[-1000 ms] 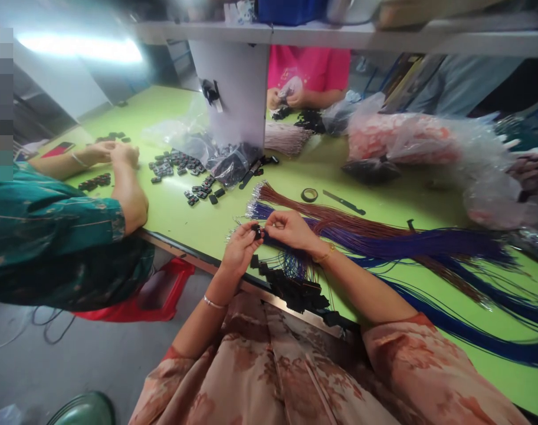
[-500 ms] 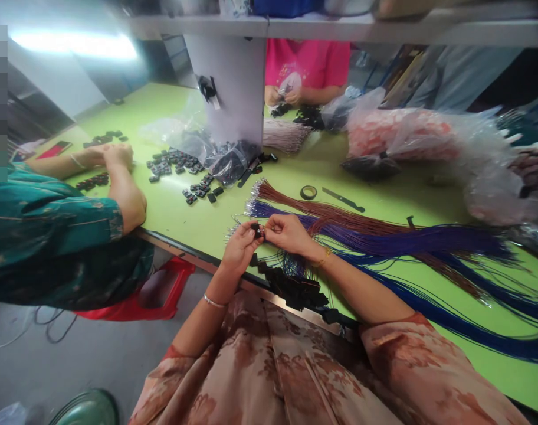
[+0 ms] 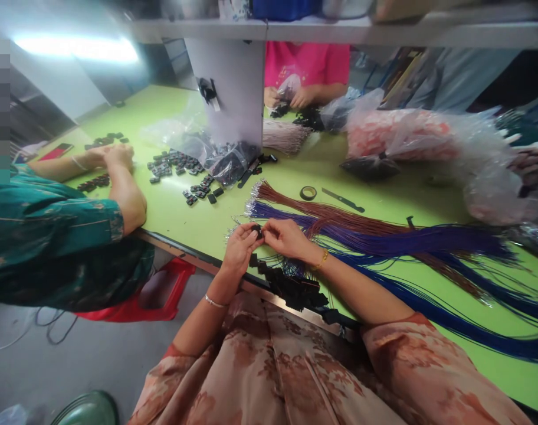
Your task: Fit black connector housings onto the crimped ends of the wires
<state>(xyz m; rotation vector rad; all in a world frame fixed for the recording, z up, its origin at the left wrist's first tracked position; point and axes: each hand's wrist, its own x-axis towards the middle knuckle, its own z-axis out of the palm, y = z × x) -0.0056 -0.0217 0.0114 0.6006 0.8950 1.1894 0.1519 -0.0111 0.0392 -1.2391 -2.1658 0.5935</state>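
Observation:
Over the near edge of the table, my left hand (image 3: 239, 247) pinches a small black plastic connector housing (image 3: 256, 231) between thumb and fingers. My right hand (image 3: 287, 237) meets it from the right, its fingertips closed at the housing; what lies between them is too small to make out. Below my hands, a pile of black housings (image 3: 298, 289) lies along the table edge, with thin wires among it. Just beyond my hands are the silvery tips of a brown wire bundle (image 3: 304, 203) and a purple wire bundle (image 3: 366, 241). Blue wires (image 3: 410, 289) run off to the right.
Black tape (image 3: 308, 192) and a flat dark blade-like tool (image 3: 343, 200) lie behind the wires. Loose housings (image 3: 176, 162) and plastic bags (image 3: 231, 162) surround an upright panel (image 3: 229, 88). A co-worker in green (image 3: 65, 230) sits left; another in pink (image 3: 308, 68) works opposite.
The fingers of both hands have shifted slightly and closed in around the housing, which now shows less. My right hand has dipped a little. Everything else on the table stays put.

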